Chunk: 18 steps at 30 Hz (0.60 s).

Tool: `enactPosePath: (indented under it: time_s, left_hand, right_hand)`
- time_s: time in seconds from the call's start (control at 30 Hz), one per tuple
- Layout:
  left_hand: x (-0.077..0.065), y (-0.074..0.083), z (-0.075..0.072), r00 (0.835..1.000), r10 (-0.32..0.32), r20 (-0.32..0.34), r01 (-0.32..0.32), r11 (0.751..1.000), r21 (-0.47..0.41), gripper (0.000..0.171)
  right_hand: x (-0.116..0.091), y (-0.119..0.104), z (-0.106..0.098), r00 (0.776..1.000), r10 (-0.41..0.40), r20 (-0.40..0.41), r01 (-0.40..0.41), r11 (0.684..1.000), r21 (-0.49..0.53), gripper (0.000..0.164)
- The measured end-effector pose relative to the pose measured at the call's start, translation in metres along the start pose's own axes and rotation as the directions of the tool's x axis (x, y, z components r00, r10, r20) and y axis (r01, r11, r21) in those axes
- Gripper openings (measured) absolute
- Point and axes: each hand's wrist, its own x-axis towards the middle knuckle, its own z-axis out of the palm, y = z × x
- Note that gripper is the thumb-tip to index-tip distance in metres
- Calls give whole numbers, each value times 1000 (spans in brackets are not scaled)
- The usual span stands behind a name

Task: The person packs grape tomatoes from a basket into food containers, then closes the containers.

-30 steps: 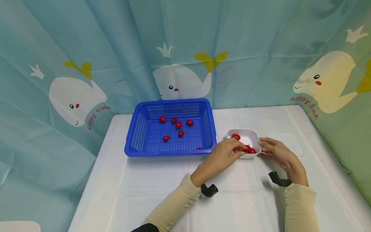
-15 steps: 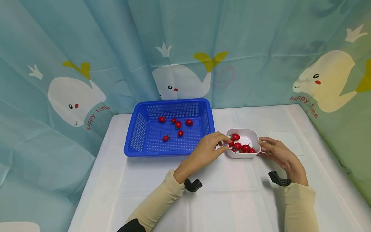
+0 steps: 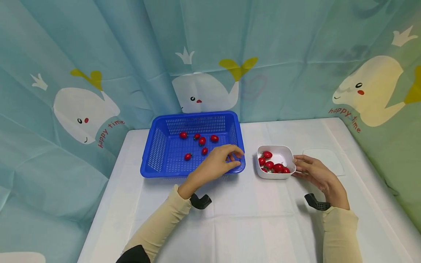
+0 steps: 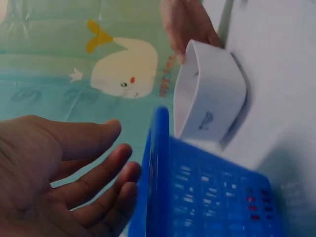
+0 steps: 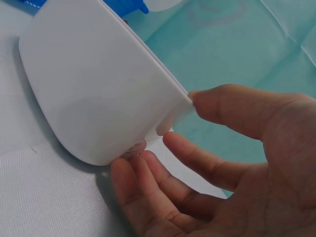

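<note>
Apparently between pickings, the left hand (image 3: 215, 160), empty, fingers parted, hung at the basket's (image 3: 171, 174) near-right corner, tomatoes (image 3: 202, 141) inside seemingly needing a gentle pinch, while the right hand (image 3: 318, 177) pinched the box (image 3: 276, 176) right of the basket.

The left hand (image 3: 217, 162) no longer reaches over or beside the white box (image 3: 274, 176); it is farther left now, at the near right corner of the blue basket (image 3: 177, 174), holding nothing. The tomato (image 3: 261, 161) by the box's left wall is now clear of its fingertips, while the basket tomato visible near that corner a second ago is hidden in the head view
</note>
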Motion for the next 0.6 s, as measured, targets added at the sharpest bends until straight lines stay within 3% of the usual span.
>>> enactPosePath:
  time_s: [0.2, 0.47, 0.6]
  left_hand:
    - [3, -12, -9, 998, -33, 61, 30, 998, 56, 32]
    - [13, -34, -8, 988, -77, 135, 52, 982, 180, 33]
    - [16, -41, -9, 979, -108, 175, 74, 979, 192, 34]
  right_hand:
    - [0, 0, 0, 1000, 2, 1, -2, 1000, 2, 60]
    - [3, 2, 0, 1000, 4, 4, -4, 1000, 0, 64]
    - [4, 2, 0, 1000, 3, 6, -3, 1000, -4, 65]
